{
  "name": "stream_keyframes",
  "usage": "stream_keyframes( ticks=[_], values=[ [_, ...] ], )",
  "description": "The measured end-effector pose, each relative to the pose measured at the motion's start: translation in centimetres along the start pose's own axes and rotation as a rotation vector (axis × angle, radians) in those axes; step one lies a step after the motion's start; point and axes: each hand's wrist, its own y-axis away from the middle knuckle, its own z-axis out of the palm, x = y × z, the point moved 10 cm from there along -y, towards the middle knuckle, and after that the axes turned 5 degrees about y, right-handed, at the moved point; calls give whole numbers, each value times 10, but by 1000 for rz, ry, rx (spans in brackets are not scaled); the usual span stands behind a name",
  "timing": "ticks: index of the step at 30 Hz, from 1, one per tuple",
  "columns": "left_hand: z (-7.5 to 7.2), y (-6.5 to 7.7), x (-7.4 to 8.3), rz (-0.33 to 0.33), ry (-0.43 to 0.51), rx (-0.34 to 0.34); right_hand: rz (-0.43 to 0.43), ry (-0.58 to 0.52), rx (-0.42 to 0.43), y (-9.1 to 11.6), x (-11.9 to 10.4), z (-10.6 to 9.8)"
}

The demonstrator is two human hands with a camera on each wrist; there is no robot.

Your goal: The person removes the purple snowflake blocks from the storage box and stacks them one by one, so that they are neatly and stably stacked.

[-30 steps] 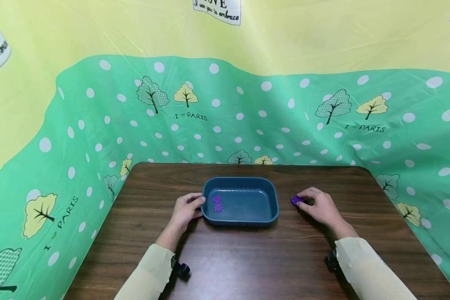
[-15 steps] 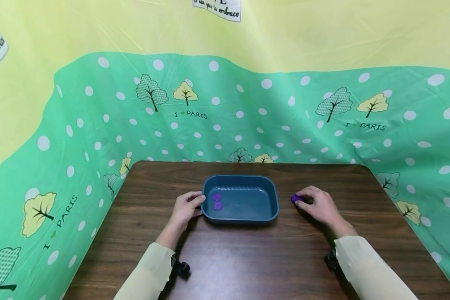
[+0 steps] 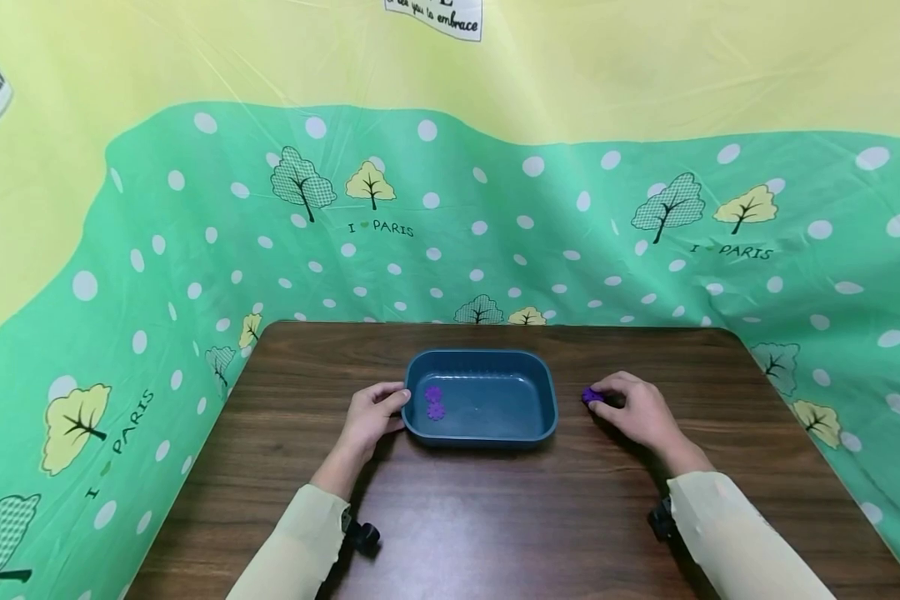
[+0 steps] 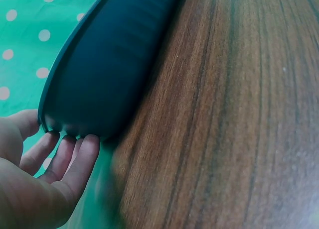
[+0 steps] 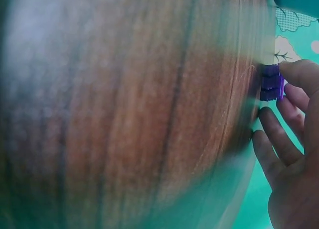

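A dark blue rectangular plastic basin sits on the table, with two purple flower-shaped pieces lying inside near its left end. My left hand holds the basin's left end, thumb at the rim and fingertips against the outer wall, as the left wrist view shows on the basin's side. To the right of the basin, my right hand pinches a small stack of purple flower-shaped pieces at the table surface. In the right wrist view several layers show in the stack, partly covered by the fingers.
The dark wood-grain table carries everything. Behind it and along its sides hangs a green and yellow cloth with white dots and trees. A black wrist camera sits at the left cuff, and another black device at the right.
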Motion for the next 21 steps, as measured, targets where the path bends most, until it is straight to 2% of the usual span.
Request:
stream_keyframes(
  ticks=[15,21],
  values=[
    [0,2,0,-6,0,-1,-11,-12,4,0,3,-1],
    [1,1,2,-1,-3,1,-42,-25,17,-5,-1,-7]
  ],
)
